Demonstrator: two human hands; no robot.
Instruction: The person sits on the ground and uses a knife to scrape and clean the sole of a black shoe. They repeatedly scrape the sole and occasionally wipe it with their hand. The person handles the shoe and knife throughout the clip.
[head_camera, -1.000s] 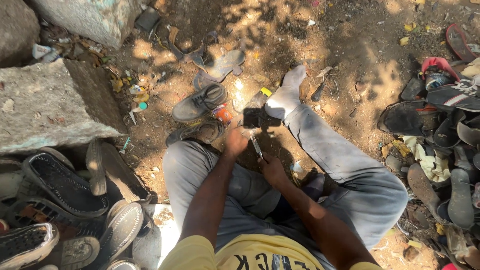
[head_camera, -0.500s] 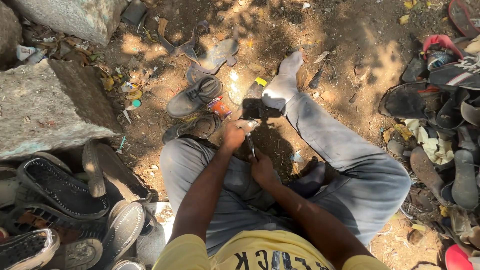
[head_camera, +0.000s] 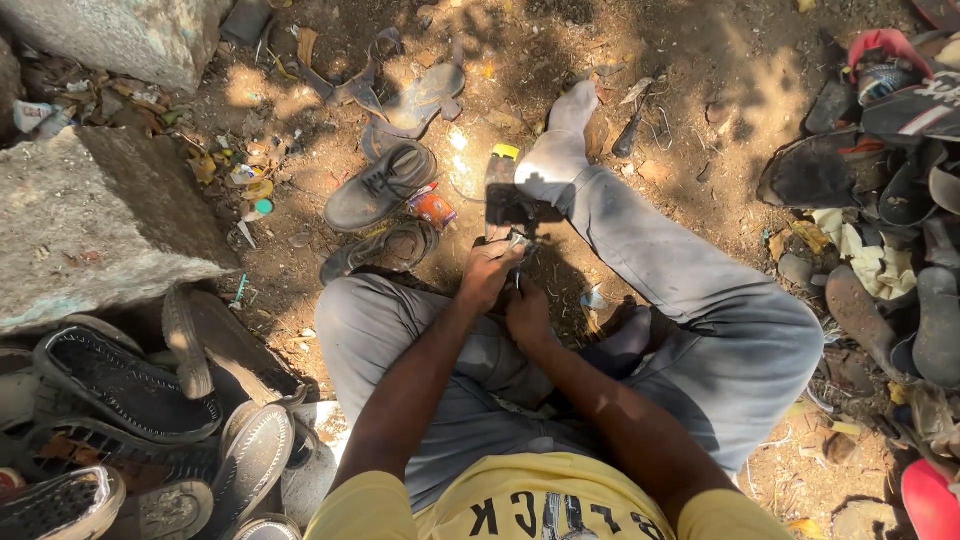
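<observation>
From the head camera, looking down, a person in grey trousers and a yellow shirt sits on bare brown earth (head_camera: 700, 110) dappled with sun. The left hand (head_camera: 490, 275) is curled shut, fingers pinching at a small metal-tipped tool or fitting (head_camera: 520, 243) at the near end of a dark, flat sole-like piece (head_camera: 503, 200) with a yellow tip, which lies on the ground just beside the grey-socked foot (head_camera: 555, 150). The right hand (head_camera: 527, 315) sits just behind the left, touching it, fingers folded closed; what it grips is too small and shadowed to tell. Left of the dark piece lie a small orange tin (head_camera: 433, 207), a worn grey lace-up shoe (head_camera: 380, 185) and a brown sandal (head_camera: 385, 250). Further left is a large grey stone block (head_camera: 90, 220), with a heap of upturned black rubber-soled shoes (head_camera: 120, 385) below it. Another pile of dark sandals and slippers (head_camera: 900, 200) fills the right edge.
</observation>
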